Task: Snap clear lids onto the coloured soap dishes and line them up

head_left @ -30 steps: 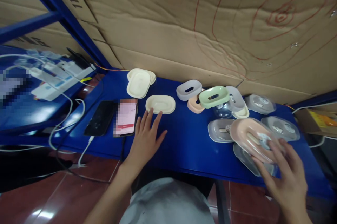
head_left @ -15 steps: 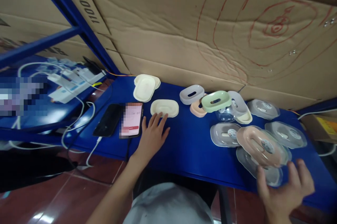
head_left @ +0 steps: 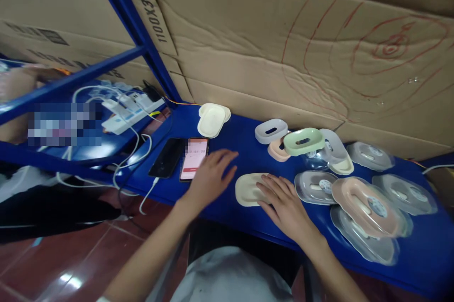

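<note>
A cream oval tray (head_left: 246, 190), shaped like a soap dish base, lies flat on the blue table. My right hand (head_left: 289, 205) rests its outstretched fingers over the tray's right end, hiding that part. Left of the tray, my left hand (head_left: 211, 179) hovers with fingers apart and nothing in it, beside a lit phone (head_left: 193, 162) whose right side it partly covers. Farther back on the left, more cream trays (head_left: 212, 120) overlap in a small pile. A green soap dish (head_left: 304, 141) with a slot leans on grey and peach ones toward the back right.
Several soap dishes in clear plastic packs, one of them peach (head_left: 367, 205), crowd the right side. A dark phone (head_left: 165, 157) on a white cable lies left. Beyond the blue frame are a power strip (head_left: 133, 115) and another person's arm. Cardboard (head_left: 248, 46) walls the back.
My right hand has come from the packs on the right onto the cream tray. That tray has moved nearer and rightward, and my left hand is off it. The view has shifted left.
</note>
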`<state>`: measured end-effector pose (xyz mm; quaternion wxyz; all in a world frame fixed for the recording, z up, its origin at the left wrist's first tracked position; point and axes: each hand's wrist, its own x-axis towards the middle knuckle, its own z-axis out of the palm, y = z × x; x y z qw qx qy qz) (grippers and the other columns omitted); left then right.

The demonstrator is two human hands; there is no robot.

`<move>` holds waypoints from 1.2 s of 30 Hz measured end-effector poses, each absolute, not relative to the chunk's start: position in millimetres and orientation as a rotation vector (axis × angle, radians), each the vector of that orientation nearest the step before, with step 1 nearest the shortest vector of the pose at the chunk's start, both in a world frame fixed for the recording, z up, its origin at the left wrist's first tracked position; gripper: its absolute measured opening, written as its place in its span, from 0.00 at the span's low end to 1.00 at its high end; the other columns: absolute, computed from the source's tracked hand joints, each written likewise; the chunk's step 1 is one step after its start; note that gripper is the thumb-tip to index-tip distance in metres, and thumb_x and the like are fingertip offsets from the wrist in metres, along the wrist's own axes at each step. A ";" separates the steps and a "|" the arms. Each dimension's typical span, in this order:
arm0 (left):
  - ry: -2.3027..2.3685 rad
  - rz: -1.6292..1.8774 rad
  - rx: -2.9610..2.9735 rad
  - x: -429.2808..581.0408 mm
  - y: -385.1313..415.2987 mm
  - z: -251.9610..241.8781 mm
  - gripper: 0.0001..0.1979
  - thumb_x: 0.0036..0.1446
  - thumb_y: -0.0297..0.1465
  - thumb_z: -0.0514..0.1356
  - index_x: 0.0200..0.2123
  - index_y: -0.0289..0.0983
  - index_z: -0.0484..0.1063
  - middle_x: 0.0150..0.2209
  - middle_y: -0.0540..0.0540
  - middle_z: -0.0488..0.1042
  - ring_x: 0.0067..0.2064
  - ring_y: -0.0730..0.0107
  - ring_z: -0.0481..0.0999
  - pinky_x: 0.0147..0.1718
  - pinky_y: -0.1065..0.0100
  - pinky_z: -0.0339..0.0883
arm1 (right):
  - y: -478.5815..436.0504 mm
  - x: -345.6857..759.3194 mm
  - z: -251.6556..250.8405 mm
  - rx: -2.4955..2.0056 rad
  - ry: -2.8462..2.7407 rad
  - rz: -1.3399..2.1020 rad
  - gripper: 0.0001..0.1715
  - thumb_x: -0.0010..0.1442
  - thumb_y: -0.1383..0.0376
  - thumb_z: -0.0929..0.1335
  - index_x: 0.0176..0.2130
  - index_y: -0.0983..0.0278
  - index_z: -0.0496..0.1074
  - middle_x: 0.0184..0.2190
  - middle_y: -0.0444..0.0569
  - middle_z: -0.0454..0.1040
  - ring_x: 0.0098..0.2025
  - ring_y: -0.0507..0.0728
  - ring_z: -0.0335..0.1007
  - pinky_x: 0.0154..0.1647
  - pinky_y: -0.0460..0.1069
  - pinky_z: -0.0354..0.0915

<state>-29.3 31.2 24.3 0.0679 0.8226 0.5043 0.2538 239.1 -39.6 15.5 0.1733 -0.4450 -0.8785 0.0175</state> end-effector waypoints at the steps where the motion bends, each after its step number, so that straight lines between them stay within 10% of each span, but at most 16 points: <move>1: 1.683 0.695 2.457 -37.3 52.6 28.9 0.22 0.72 0.36 0.57 0.66 0.40 0.67 0.62 0.35 0.73 0.63 0.49 0.74 0.59 0.50 0.70 | -43.1 236.9 12.6 -1.260 -2.476 0.062 0.23 0.75 0.58 0.65 0.65 0.60 0.69 0.68 0.54 0.70 0.70 0.65 0.64 0.70 0.66 0.60; 5: 2.202 0.366 2.200 -52.5 126.6 39.2 0.37 0.64 0.47 0.66 0.69 0.35 0.62 0.66 0.27 0.65 0.64 0.34 0.70 0.54 0.44 0.73 | -67.3 235.7 -7.4 -1.351 -2.348 0.099 0.27 0.74 0.56 0.67 0.69 0.57 0.65 0.71 0.54 0.66 0.72 0.66 0.62 0.70 0.67 0.62; 12: 2.087 0.310 2.256 -42.3 144.6 40.3 0.12 0.68 0.32 0.60 0.52 0.35 0.75 0.57 0.34 0.74 0.55 0.44 0.78 0.50 0.53 0.75 | -93.8 244.7 -27.3 -1.518 -2.235 0.216 0.32 0.75 0.57 0.65 0.73 0.55 0.59 0.74 0.53 0.60 0.74 0.67 0.57 0.68 0.66 0.66; 17: 1.758 0.322 2.430 -25.9 89.5 38.0 0.10 0.70 0.30 0.59 0.52 0.40 0.75 0.54 0.43 0.79 0.55 0.57 0.79 0.55 0.60 0.72 | -87.2 243.9 -24.7 -1.503 -2.269 0.272 0.29 0.75 0.58 0.65 0.71 0.54 0.62 0.74 0.51 0.61 0.75 0.66 0.55 0.69 0.66 0.65; 23: 1.623 0.225 2.623 -5.9 32.7 19.3 0.11 0.68 0.23 0.58 0.50 0.38 0.75 0.53 0.39 0.80 0.54 0.51 0.80 0.49 0.54 0.72 | -85.3 244.4 -23.5 -1.504 -2.239 0.290 0.28 0.74 0.58 0.66 0.70 0.52 0.64 0.72 0.51 0.63 0.74 0.65 0.57 0.68 0.65 0.67; 31: 1.690 0.451 2.565 73.9 111.3 51.2 0.20 0.69 0.36 0.62 0.61 0.37 0.70 0.63 0.35 0.74 0.62 0.47 0.74 0.58 0.52 0.68 | -84.0 245.1 -22.6 -1.496 -2.226 0.324 0.25 0.74 0.58 0.65 0.68 0.52 0.67 0.71 0.51 0.64 0.74 0.65 0.57 0.68 0.65 0.66; 36: 1.603 0.391 2.549 96.3 134.5 59.1 0.10 0.70 0.32 0.62 0.51 0.36 0.77 0.51 0.38 0.81 0.54 0.54 0.80 0.52 0.58 0.73 | -86.5 246.3 -22.5 -1.500 -2.187 0.327 0.24 0.75 0.59 0.64 0.68 0.53 0.67 0.71 0.52 0.65 0.73 0.65 0.57 0.68 0.64 0.65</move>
